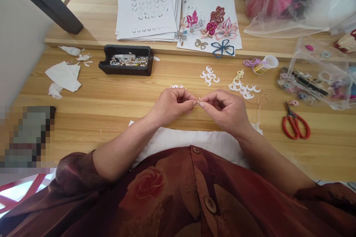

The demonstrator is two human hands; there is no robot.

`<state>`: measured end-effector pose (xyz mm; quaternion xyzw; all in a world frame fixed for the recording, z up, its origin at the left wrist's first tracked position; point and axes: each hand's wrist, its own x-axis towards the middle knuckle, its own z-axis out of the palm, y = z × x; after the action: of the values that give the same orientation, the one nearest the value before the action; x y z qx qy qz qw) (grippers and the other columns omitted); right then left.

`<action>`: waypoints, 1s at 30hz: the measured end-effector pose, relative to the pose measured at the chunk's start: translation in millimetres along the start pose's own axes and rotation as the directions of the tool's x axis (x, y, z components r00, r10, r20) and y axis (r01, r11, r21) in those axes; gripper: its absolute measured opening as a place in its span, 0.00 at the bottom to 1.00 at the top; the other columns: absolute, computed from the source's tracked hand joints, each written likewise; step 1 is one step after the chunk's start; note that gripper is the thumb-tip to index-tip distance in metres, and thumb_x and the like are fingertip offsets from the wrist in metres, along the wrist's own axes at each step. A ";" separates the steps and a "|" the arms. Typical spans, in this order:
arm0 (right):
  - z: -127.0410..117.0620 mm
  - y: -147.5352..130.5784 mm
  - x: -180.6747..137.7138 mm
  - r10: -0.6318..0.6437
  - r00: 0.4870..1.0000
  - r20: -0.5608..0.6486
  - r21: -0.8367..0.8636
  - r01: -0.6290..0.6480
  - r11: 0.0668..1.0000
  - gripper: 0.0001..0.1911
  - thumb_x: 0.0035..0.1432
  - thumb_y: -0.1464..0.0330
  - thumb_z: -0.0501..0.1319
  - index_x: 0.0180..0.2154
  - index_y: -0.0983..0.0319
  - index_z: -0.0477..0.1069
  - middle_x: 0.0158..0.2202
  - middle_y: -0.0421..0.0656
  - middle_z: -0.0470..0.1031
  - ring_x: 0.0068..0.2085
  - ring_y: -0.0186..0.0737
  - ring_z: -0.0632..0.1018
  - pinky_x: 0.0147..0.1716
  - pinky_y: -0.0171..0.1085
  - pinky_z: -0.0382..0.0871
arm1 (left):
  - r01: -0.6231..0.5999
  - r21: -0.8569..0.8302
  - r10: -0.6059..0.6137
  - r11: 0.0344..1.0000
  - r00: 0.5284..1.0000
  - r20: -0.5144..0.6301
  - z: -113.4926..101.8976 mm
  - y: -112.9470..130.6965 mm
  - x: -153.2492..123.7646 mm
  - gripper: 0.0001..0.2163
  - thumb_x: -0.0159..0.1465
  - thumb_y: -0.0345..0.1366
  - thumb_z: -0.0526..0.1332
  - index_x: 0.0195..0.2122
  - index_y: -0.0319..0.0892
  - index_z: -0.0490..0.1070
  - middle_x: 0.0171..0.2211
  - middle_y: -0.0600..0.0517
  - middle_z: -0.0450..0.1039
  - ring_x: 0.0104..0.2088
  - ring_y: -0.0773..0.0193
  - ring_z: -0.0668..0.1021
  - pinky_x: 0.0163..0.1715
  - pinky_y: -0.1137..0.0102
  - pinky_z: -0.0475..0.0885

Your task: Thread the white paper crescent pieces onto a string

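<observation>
- left hand [172, 105]: thumb and forefinger pinched closed, other fingers curled; fingertips [195, 102] meet those of the right hand, with a tiny piece between them
- right hand [225, 110]: same tight pinch, other fingers curled; both hands rest just above the table, over a white cloth [189, 140]
- small piece [198, 100]: pale, held between the fingertips of both hands, mostly hidden; exact form too small to tell
- crescents [209, 76]: white cut-outs in a loose heap, ahead of the hands; a second heap [246, 90] lies to the right, a few more [176, 86] just beyond the left hand
- cord [237, 77]: thin, pale gold, trailing over the right heap
- scissors [295, 125]: red handles, on the table [83, 137], well right of the right hand
- tray [125, 60]: black, holding beads, well ahead and left
- scraps [63, 76]: white, crumpled, far left
- sheets [146, 7]: stacked, printed with rings, on the raised shelf [61, 14]
- flower samples [208, 26]: pink, red and blue — laid out on paper
- box [317, 77]: clear plastic, packed with small supplies
</observation>
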<state>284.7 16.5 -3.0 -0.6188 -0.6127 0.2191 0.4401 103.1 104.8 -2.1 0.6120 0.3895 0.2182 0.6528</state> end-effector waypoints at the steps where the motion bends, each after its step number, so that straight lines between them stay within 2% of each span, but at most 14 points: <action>1: -2.3 1.6 1.2 -0.036 0.999 0.010 -0.019 0.036 0.999 0.03 0.59 0.69 0.69 0.34 0.61 0.82 0.25 0.36 0.73 0.23 0.30 0.66 0.25 0.35 0.61 | 0.010 0.002 -0.010 1.000 1.000 0.001 -0.9 -0.1 0.4 0.08 0.57 0.38 0.70 0.31 0.39 0.77 0.24 0.53 0.77 0.25 0.68 0.76 0.27 0.74 0.69; 4: -8.2 6.2 4.2 -0.167 0.986 0.028 -0.098 0.169 0.981 0.04 0.59 0.70 0.69 0.38 0.61 0.81 0.24 0.35 0.71 0.25 0.31 0.68 0.28 0.35 0.64 | 0.021 0.001 -0.021 1.000 1.000 0.004 -3.1 -0.1 1.2 0.07 0.59 0.37 0.69 0.30 0.39 0.75 0.23 0.53 0.77 0.23 0.69 0.76 0.26 0.74 0.70; 7: -10.3 8.3 5.1 -0.265 0.964 0.041 -0.185 0.267 0.946 0.04 0.61 0.72 0.68 0.38 0.60 0.81 0.26 0.36 0.74 0.26 0.32 0.69 0.29 0.36 0.65 | 0.028 0.013 -0.028 1.000 1.000 -0.003 -3.9 0.7 1.2 0.07 0.59 0.36 0.69 0.30 0.40 0.75 0.23 0.53 0.76 0.23 0.69 0.76 0.26 0.74 0.70; 14: -5.7 5.2 1.2 -0.399 0.916 0.026 -0.293 0.389 0.873 0.05 0.64 0.75 0.66 0.36 0.60 0.78 0.31 0.39 0.78 0.29 0.34 0.74 0.31 0.36 0.67 | 0.030 0.036 -0.028 0.999 0.998 -0.054 -3.2 -0.5 1.7 0.08 0.58 0.37 0.70 0.30 0.39 0.75 0.25 0.52 0.78 0.25 0.67 0.77 0.29 0.73 0.71; 18: -5.2 4.8 -0.9 -0.394 0.918 0.041 -0.269 0.389 0.881 0.05 0.66 0.74 0.65 0.38 0.60 0.77 0.32 0.40 0.79 0.29 0.34 0.73 0.32 0.36 0.68 | 0.017 0.043 -0.015 0.999 0.998 -0.055 -2.8 -4.4 2.6 0.09 0.58 0.40 0.70 0.31 0.40 0.76 0.25 0.52 0.78 0.25 0.66 0.77 0.29 0.72 0.71; 23: -5.9 3.7 -1.9 -0.358 0.934 0.025 -0.163 0.357 0.920 0.05 0.65 0.75 0.65 0.38 0.60 0.77 0.32 0.40 0.79 0.29 0.33 0.72 0.31 0.34 0.67 | -0.003 0.112 0.009 0.994 0.999 -0.051 -1.9 -5.7 1.5 0.10 0.57 0.42 0.69 0.29 0.40 0.77 0.26 0.52 0.78 0.26 0.66 0.76 0.28 0.71 0.68; 27: -6.9 3.0 0.4 -0.284 0.959 0.003 -0.070 0.284 0.956 0.05 0.63 0.75 0.66 0.36 0.60 0.78 0.30 0.39 0.77 0.28 0.32 0.71 0.28 0.34 0.64 | -0.026 0.135 0.027 0.991 1.000 -0.001 -0.8 -6.4 0.8 0.09 0.57 0.42 0.67 0.30 0.40 0.77 0.25 0.53 0.76 0.26 0.67 0.73 0.27 0.72 0.66; 30: -9.1 3.0 2.1 -0.196 0.980 0.038 0.002 0.196 0.981 0.04 0.62 0.73 0.66 0.34 0.60 0.78 0.29 0.39 0.76 0.27 0.32 0.71 0.28 0.34 0.64 | -0.028 0.127 0.022 0.992 0.999 0.050 0.2 -6.2 -0.2 0.08 0.57 0.41 0.67 0.29 0.40 0.76 0.24 0.54 0.75 0.25 0.68 0.72 0.27 0.72 0.64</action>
<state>294.1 16.4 -0.2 -0.5516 -0.6790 0.1861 0.4474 102.0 103.5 -8.0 0.6622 0.3791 0.1861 0.6189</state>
